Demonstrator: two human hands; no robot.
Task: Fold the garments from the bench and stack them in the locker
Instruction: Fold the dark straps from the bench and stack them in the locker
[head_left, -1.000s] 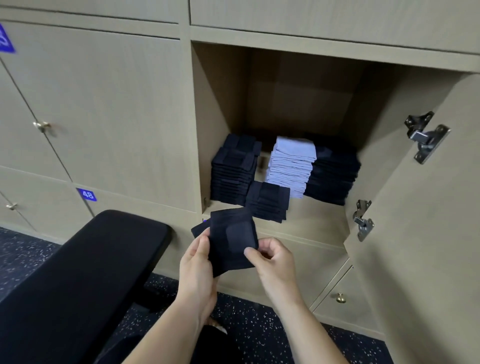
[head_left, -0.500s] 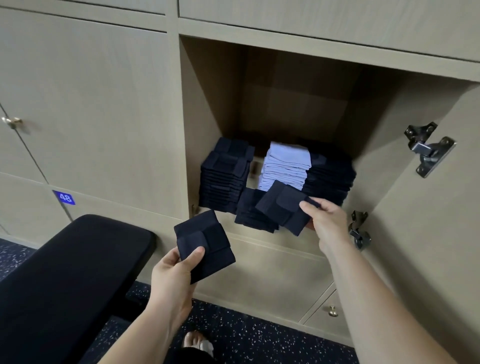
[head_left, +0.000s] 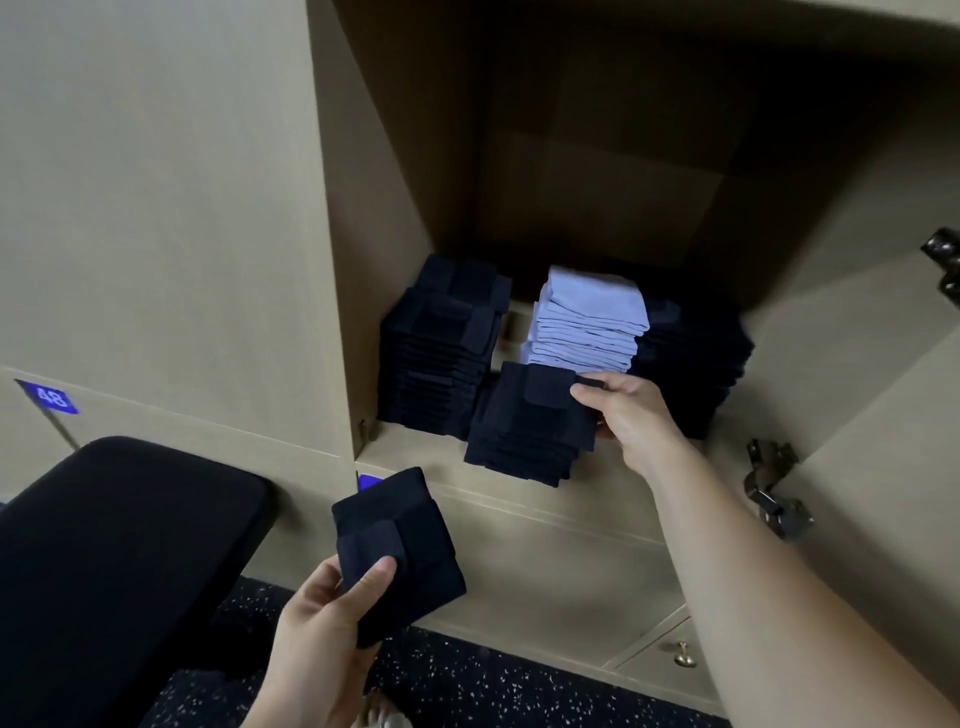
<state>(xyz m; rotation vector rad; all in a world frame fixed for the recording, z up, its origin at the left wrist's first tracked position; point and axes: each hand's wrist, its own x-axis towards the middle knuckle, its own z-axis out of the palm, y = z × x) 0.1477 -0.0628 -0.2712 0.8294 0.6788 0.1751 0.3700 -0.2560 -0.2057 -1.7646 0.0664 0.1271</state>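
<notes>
2 folded navy garments are in the hands, 1 in each, and the hands are well apart. At 8 o'clock of the view the black padded bench (head_left: 119, 545) shows no loose garment on the part that I can see. At 6 o'clock the left hand (head_left: 322, 639) pinches a folded navy square (head_left: 405, 545), thumb on top and fingers below, outside the open locker (head_left: 374, 208) and lower than its shelf edge (head_left: 415, 457).

Inside, at 9 o'clock of the shelf, stands a tall navy stack (head_left: 441, 358). At 6 o'clock of the shelf, close to the front edge, stands a short navy stack (head_left: 514, 457). The right hand (head_left: 628, 415) grips the second navy garment (head_left: 535, 405) by its right edge. This piece lies on the short stack or just above it; I cannot tell if it rests fully. Behind, at 12 o'clock, is a light blue stack (head_left: 587, 322), and at 3 o'clock a dark stack (head_left: 696, 364) in shadow.

To place it well, I judge that the right hand should lower the piece flat and line up its edges with the stack below. It should let go only when the cloth rests, then draw out toward 4 o'clock so that the folded flap does not open. Because the short stack is so near the front edge, a push toward 6 o'clock could slide it off. After this, the folded navy square can go on top, the same way up.
</notes>
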